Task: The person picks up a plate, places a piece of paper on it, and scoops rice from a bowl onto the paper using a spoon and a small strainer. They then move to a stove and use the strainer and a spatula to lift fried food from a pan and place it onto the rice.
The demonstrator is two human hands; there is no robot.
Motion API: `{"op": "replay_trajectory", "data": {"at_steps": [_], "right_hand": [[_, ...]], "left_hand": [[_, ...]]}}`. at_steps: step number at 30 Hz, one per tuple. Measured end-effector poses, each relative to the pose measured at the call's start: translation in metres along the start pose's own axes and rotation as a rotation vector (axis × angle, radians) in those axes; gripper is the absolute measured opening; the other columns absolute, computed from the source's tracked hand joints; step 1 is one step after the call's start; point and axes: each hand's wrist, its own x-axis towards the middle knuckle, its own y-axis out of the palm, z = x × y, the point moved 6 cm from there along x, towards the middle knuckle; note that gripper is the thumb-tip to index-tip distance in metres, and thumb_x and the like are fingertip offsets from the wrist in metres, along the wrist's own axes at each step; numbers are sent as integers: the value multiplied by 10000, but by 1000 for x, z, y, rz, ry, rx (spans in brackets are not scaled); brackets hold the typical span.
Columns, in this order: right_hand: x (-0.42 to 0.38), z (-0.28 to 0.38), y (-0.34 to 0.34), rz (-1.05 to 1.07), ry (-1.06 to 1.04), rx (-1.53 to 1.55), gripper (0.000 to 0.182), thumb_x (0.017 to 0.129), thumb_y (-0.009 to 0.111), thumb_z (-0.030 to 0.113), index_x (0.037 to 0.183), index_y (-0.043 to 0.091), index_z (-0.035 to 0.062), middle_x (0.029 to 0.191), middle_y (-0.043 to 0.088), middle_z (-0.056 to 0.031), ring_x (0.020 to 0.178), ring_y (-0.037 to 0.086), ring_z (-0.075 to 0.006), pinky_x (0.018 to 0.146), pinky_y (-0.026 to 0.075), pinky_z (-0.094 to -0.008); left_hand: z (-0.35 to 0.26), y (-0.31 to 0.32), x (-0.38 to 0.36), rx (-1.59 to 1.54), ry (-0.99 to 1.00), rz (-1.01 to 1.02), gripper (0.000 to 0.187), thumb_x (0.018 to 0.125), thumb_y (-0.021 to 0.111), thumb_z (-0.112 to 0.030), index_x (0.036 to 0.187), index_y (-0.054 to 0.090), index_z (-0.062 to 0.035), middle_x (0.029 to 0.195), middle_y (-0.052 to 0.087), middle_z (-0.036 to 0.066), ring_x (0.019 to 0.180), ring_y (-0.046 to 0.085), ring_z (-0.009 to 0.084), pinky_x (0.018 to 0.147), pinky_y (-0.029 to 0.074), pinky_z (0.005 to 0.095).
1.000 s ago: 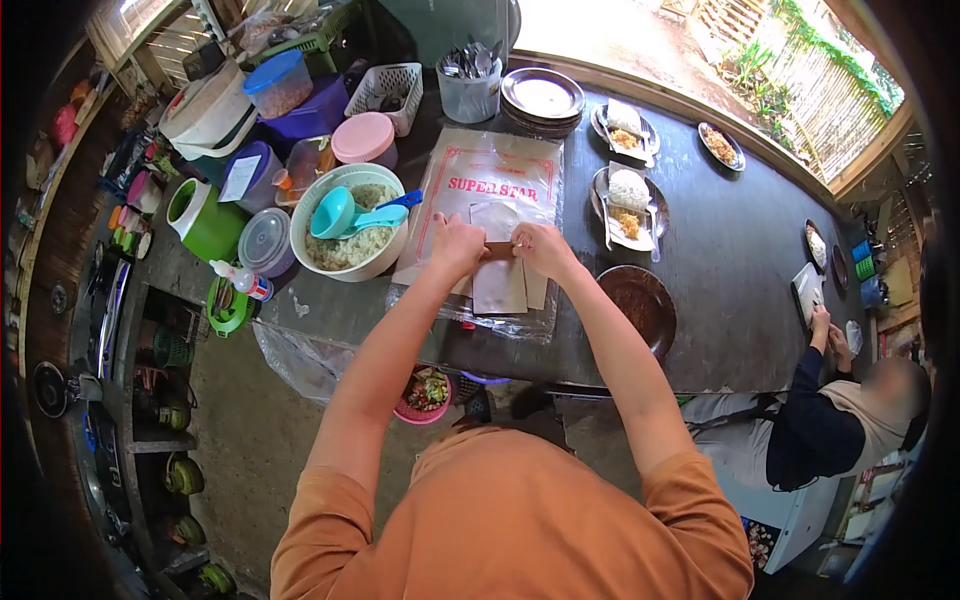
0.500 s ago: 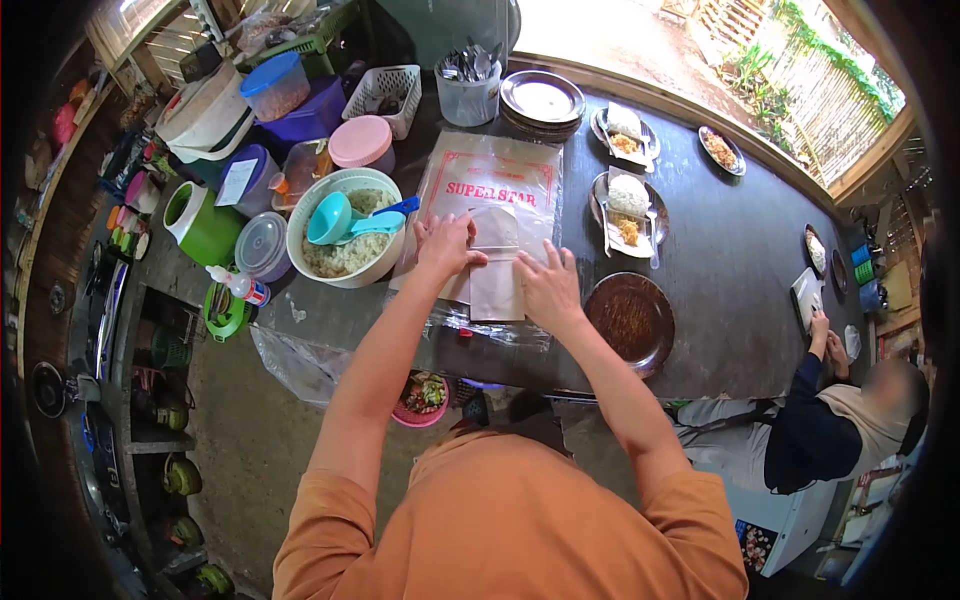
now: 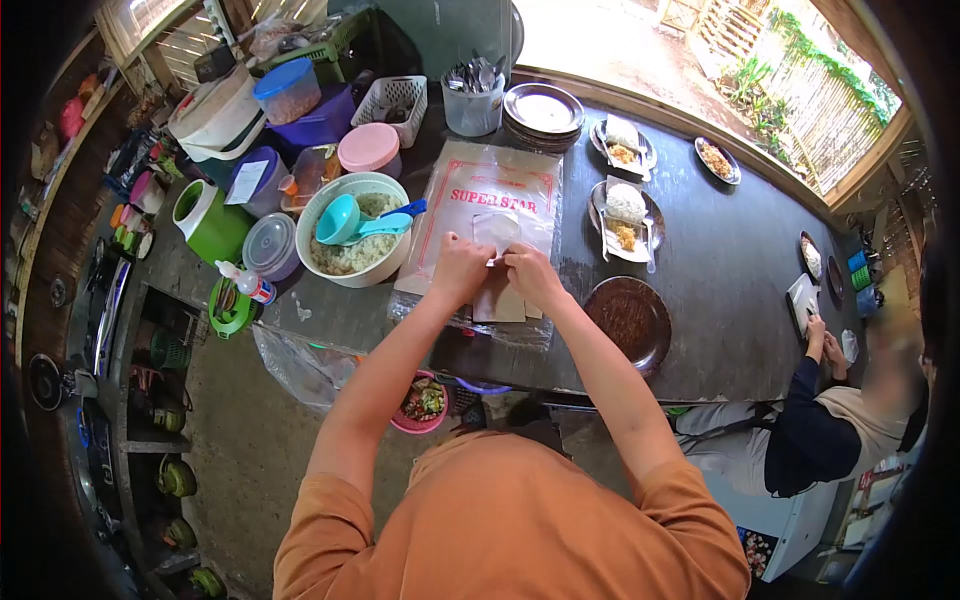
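Observation:
Over a printed stack of brown wrapping paper (image 3: 500,180) in clear plastic, my left hand (image 3: 463,266) and my right hand (image 3: 530,274) are close together. Both are closed, pinching the near edge of a small whitish sheet of paper (image 3: 496,227). Below my hands, a plain brown piece of paper (image 3: 497,303) lies on the stack. To the left stands a white tub of rice (image 3: 352,262) with a turquoise scoop (image 3: 338,218) in it. A brown plate (image 3: 628,322) lies to my right.
Plates of rice on paper (image 3: 627,215) stand to the right, beyond them a plate of orange-brown food (image 3: 717,161). Stacked plates (image 3: 543,108) and a cutlery tub (image 3: 472,105) are at the back. A person (image 3: 845,420) sits far right, hands on the table.
My hands have come together over the stack, and their fingers, spread flat before, are now closed on the sheet's near edge. The view has shifted slightly.

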Motion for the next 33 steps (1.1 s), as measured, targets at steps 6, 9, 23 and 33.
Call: {"op": "replay_trajectory", "data": {"at_steps": [6, 9, 23, 33], "right_hand": [[-29, 27, 14, -163, -194, -241, 367, 809, 552, 93, 1148, 632, -22, 1211, 610, -140, 1147, 539, -298, 1012, 428, -380], [-44, 37, 18, -120, -110, -386, 527, 884, 529, 295, 1306, 527, -19, 1379, 511, -168, 1320, 423, -313, 1136, 281, -466], [-29, -2, -5, -270, 52, -273, 183, 826, 642, 170, 993, 672, 99, 1005, 642, -91, 980, 582, -305, 914, 441, -435], [-99, 23, -54, -562, 351, 480, 172, 887, 635, 145, 1009, 641, 23, 853, 698, -141, 721, 665, -304, 675, 504, -402]], "left_hand": [[-13, 6, -42, 204, 96, -135, 412, 895, 521, -262, 1268, 613, -112, 1245, 642, 63, 1254, 523, 273, 1108, 186, 583], [-17, -1, -52, 204, 69, -85, 477, 916, 487, -301, 1343, 548, -95, 1404, 531, 61, 1378, 389, 295, 1144, 75, 613], [-1, -12, -27, -138, -25, -112, 215, 837, 648, -230, 1023, 707, -139, 1024, 702, 21, 1003, 610, 253, 963, 371, 510], [-60, -24, -48, -844, -185, -242, 142, 816, 705, -104, 953, 704, -66, 936, 697, 115, 839, 688, 276, 709, 539, 353]]}}
